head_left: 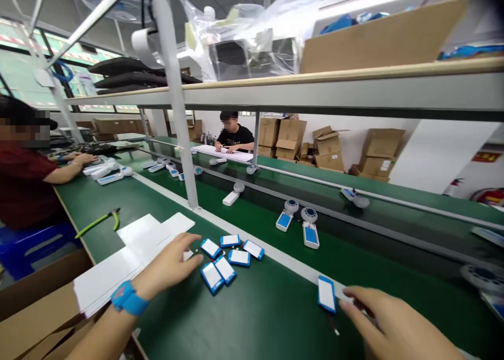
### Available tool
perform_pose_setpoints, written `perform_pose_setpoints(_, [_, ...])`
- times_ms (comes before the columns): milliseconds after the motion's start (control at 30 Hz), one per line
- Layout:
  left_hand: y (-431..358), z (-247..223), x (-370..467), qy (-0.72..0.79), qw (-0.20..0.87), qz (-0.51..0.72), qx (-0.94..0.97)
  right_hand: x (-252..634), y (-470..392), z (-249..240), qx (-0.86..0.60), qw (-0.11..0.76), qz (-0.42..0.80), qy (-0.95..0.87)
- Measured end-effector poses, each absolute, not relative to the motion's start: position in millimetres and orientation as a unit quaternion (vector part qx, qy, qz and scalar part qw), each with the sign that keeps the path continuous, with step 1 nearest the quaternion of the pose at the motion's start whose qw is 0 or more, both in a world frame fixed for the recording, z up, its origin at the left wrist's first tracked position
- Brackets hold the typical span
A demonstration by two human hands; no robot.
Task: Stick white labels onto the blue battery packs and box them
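Note:
My left hand (173, 263), with a blue wristband (129, 298), hovers beside a cluster of several flat blue battery packs (239, 257) with white faces. Its thumb and fingers are apart. A small white patch shows between them, and I cannot tell what it is. A single battery pack (326, 294) lies farther right, its thin wire and small plug (334, 328) trailing toward me. Just right of that pack is my right hand (378, 318), thumb and forefinger parted; its other fingers are partly hidden.
White sheets (114, 276) and green-handled cutters (98, 221) lie left. White handheld devices with round heads (310, 229) sit along the dark belt (252, 205). A post (173, 87) and overhead shelf (334, 92) stand ahead. Co-workers sit left (23, 171) and across (236, 134).

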State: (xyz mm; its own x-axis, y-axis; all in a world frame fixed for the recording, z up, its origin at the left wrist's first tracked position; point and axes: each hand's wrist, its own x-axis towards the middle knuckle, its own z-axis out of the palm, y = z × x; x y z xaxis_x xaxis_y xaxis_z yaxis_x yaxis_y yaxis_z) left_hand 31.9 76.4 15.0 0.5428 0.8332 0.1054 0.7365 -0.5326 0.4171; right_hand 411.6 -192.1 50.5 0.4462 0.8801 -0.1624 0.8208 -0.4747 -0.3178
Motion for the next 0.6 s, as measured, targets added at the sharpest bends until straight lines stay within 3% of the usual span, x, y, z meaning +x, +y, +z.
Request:
perform_pose_setpoints(133, [91.9, 9.7, 67.2, 0.325, 0.164, 0.067, 0.929, 425.2, -108.8, 29.9, -0.877, -0.030, 0.204, -0.434])
perform_pose_setpoints(233, [111.6, 11.1, 78.7, 0.299, 0.145, 0.038, 0.942, 415.1, -88.6, 12.8, -0.874, -0.069, 0.220, -0.428])
perform_pose_setpoints(367, [120.7, 23.9, 72.7, 0.278, 0.139, 0.028, 0.950, 385.2, -69.4, 14.3, -0.833, -0.049, 0.223, -0.503])
perform_pose_setpoints(600, [118.3, 28.5, 91.6, 0.096, 0.187, -0.033, 0.977, 299.0, 9.9, 16.6, -0.726, 0.017, 0.164, -0.667])
